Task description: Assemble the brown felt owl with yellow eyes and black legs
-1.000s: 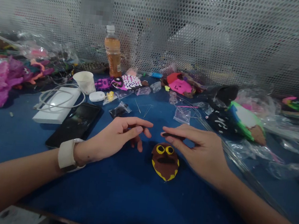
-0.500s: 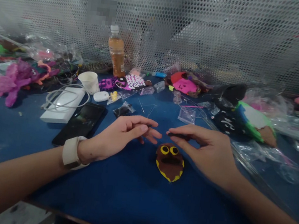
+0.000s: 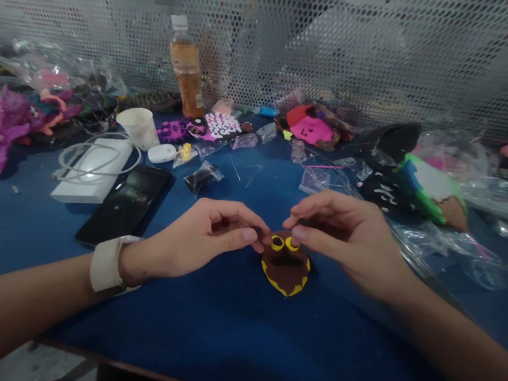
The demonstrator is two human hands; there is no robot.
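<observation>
A brown owl-like clay figure [image 3: 285, 273] with round yellow-and-black eyes, a dark patch below them and yellow edging lies flat on the blue table [image 3: 237, 341]. My left hand [image 3: 216, 235] is at its upper left, thumb and fingers pinching a small dark piece of clay [image 3: 258, 231]. At its upper right is my right hand [image 3: 349, 238], another small dark bit of clay [image 3: 302, 222] between its thumb and fingertips. The right thumb partly covers one eye of the figure. Whether either hand touches the figure, I cannot tell.
To the left are a black phone [image 3: 126, 206], a white box [image 3: 95, 172] with a cable, and a paper cup [image 3: 138, 128]. A drink bottle [image 3: 187, 73] stands behind. Clay figures and plastic bags line the perforated metal panel [image 3: 271, 39]. A small bag of black clay [image 3: 201, 177] lies beyond my left hand.
My left hand's spread fingers have closed on a small dark piece. My right hand still pinches dark clay, now with its fingers more curled. The view has shifted slightly.
</observation>
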